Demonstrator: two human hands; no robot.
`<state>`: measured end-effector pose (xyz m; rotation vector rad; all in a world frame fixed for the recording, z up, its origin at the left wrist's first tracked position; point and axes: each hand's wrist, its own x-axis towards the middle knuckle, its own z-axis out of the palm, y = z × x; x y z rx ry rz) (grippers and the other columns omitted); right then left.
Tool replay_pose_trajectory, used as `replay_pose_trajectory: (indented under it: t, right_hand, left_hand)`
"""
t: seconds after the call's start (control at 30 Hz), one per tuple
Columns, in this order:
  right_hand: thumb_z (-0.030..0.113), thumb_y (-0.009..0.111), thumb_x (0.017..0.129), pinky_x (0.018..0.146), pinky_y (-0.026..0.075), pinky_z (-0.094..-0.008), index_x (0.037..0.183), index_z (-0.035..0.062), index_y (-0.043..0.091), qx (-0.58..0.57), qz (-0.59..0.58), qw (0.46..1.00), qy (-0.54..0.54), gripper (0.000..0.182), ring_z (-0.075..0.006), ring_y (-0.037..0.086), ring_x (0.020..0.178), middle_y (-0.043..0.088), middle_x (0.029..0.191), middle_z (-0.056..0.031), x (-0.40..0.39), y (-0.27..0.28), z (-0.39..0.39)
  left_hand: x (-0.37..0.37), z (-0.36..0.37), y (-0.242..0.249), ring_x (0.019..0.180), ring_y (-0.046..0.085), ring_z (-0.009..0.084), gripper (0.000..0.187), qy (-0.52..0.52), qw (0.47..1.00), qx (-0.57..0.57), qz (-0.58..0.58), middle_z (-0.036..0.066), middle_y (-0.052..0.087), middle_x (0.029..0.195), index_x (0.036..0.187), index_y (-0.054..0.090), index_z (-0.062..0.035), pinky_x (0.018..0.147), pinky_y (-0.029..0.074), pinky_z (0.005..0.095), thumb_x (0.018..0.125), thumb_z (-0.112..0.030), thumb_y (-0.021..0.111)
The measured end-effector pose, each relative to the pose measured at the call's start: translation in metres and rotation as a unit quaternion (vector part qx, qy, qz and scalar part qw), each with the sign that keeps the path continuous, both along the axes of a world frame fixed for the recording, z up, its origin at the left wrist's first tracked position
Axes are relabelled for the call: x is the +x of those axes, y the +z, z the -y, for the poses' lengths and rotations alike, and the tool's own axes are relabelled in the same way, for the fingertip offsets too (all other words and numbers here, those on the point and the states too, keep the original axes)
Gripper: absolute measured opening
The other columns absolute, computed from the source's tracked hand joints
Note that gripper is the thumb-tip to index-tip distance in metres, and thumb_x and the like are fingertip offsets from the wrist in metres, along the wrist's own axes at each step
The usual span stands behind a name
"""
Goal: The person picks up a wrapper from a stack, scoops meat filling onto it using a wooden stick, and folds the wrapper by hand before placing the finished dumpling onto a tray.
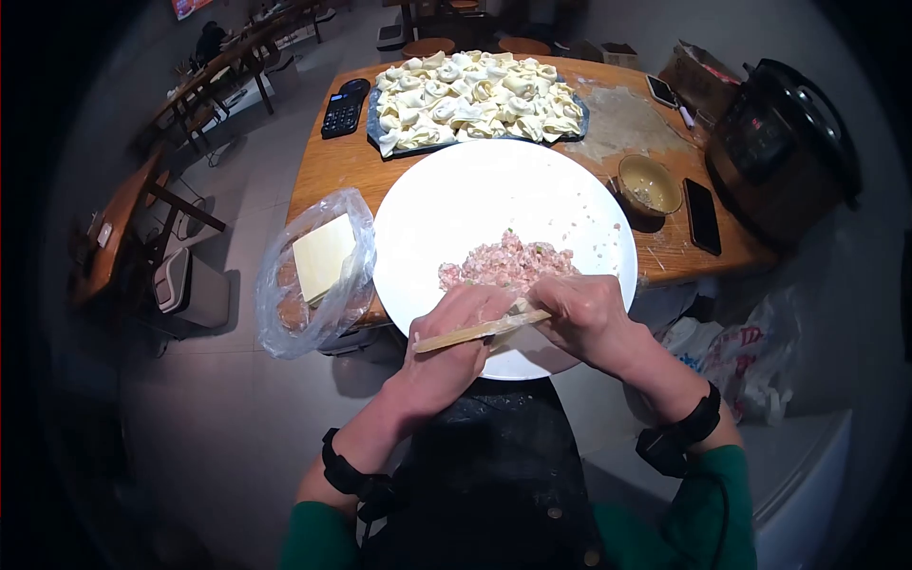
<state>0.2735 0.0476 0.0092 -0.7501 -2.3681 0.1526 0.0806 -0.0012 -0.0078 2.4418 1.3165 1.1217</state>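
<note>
Minced meat (508,261) lies in the large round white plate (475,185). Over the plate's near edge, my left hand (461,328) and my right hand (584,313) meet with fingers closed around a small pale wrapper (503,339), mostly hidden by the fingers. A flat wooden stick (465,335) runs from my right hand across the front of my left hand. To the left, a stack of square wrappers (324,257) sits in a clear plastic bag (275,294). Folded dumplings (475,95) are heaped on a dark tray (378,142) behind the plate.
A small bowl (650,185) and a black phone (702,217) are right of the plate. A large cooker (784,142) stands at the table's right edge. A black keypad device (344,109) lies left of the tray. A bin (190,290) is on the floor.
</note>
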Motion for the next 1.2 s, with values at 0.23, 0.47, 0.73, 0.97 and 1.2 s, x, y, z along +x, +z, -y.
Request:
replay_pose_trajectory:
  t: [0.23, 0.47, 0.73, 0.97, 1.2]
  right_hand:
    - [0.009, 0.062, 0.083, 0.053, 0.044, -0.0207, 0.080, -0.0012, 0.062, -0.099, -0.221, 0.938, -0.247, 0.010, -0.0046, 0.058, 0.060, 0.063, 0.063, -0.0027, 0.022, 0.020, -0.147]
    - [0.013, 0.057, 0.089, 0.052, 0.038, -0.0183, 0.121, 0.0020, 0.055, -0.179, -0.279, 0.911, -0.246, 0.034, -0.0008, 0.042, 0.056, 0.064, 0.072, 0.0020, 0.032, -0.016, -0.194]
    - [0.004, 0.056, 0.086, 0.060, 0.045, -0.0192, 0.122, -0.0010, 0.053, -0.278, -0.101, 0.950, -0.099, 0.036, -0.0028, 0.053, 0.065, 0.067, 0.074, -0.0048, 0.055, -0.021, -0.021]
    - [0.004, 0.047, 0.091, 0.068, 0.045, -0.0200, 0.123, -0.0043, 0.052, -0.368, -0.187, 0.905, -0.107, 0.033, -0.0077, 0.058, 0.073, 0.066, 0.084, -0.0082, 0.076, -0.030, 0.041]
    - [0.004, 0.044, 0.094, 0.073, 0.044, -0.0228, 0.124, -0.0041, 0.051, -0.405, -0.176, 0.893, -0.084, 0.032, -0.0114, 0.059, 0.078, 0.064, 0.086, -0.0084, 0.080, -0.033, 0.069]
  left_hand:
    - [-0.050, -0.016, 0.001, 0.097, 0.061, 0.0277, 0.045, 0.096, 0.992, 0.050, 0.065, 0.014, 0.059, 0.115, 0.111, 0.061, -0.0036, 0.082, 0.050, 0.0341, 0.068, 0.008, 0.061]
    - [-0.127, -0.020, -0.014, 0.098, 0.061, 0.0265, 0.034, 0.229, 0.971, 0.041, 0.058, 0.014, 0.063, 0.106, 0.103, 0.064, -0.0020, 0.084, 0.048, 0.0342, 0.071, 0.010, 0.059]
    - [-0.163, -0.026, -0.020, 0.083, 0.060, 0.0218, 0.018, 0.262, 0.958, 0.027, -0.114, 0.004, 0.061, 0.086, 0.084, 0.067, -0.0092, 0.072, 0.050, 0.0315, 0.068, -0.002, 0.070]
    - [-0.168, -0.033, -0.023, 0.084, 0.060, 0.0222, 0.010, 0.247, 0.945, 0.041, -0.212, 0.003, 0.060, 0.087, 0.082, 0.061, -0.0087, 0.066, 0.049, 0.0347, 0.073, -0.010, 0.064]
    - [-0.169, -0.034, -0.016, 0.084, 0.059, 0.0239, 0.014, 0.225, 0.949, 0.022, -0.220, 0.006, 0.057, 0.087, 0.086, 0.056, -0.0086, 0.067, 0.049, 0.0373, 0.074, -0.010, 0.062]
